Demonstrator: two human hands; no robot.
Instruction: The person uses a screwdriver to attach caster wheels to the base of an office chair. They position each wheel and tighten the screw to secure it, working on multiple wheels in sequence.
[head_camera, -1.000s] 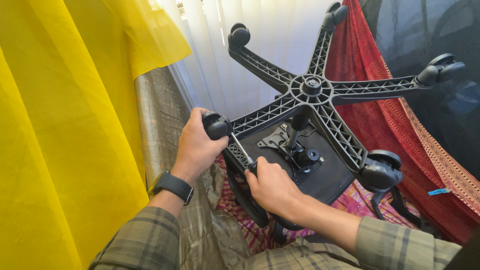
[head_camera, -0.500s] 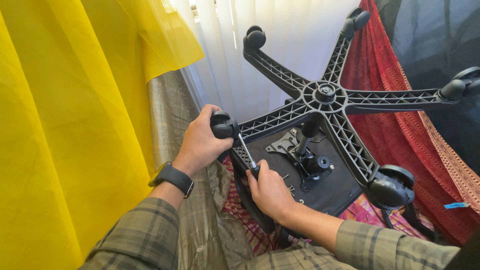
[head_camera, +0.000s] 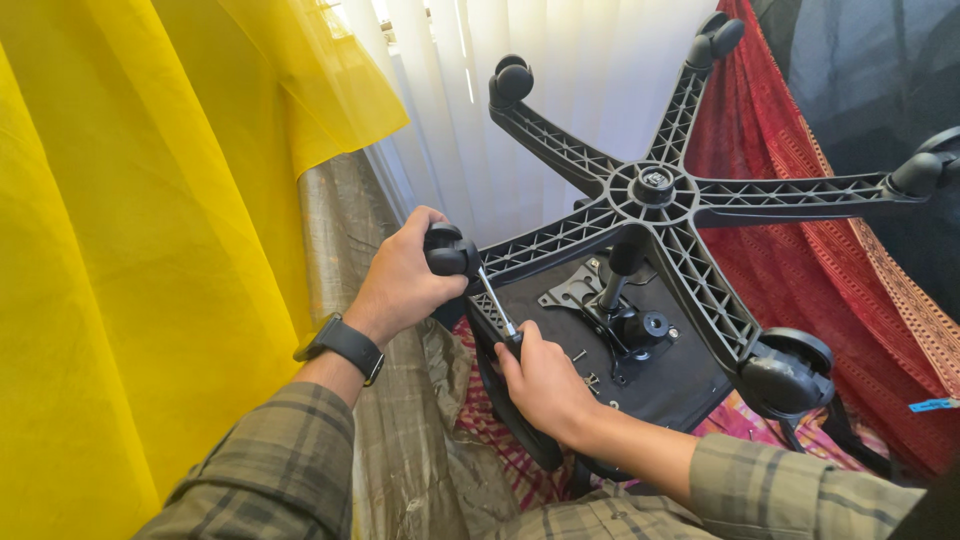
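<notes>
Left hand (head_camera: 405, 280) wrapped round black plastic caster (head_camera: 447, 252), frame centre | right hand (head_camera: 540, 380) fisted on steel-shafted screwdriver (head_camera: 497, 304) | shaft runs up-left, tip at caster stem.

Screwdriver (head_camera: 497, 302) handle hidden in fist
</notes>
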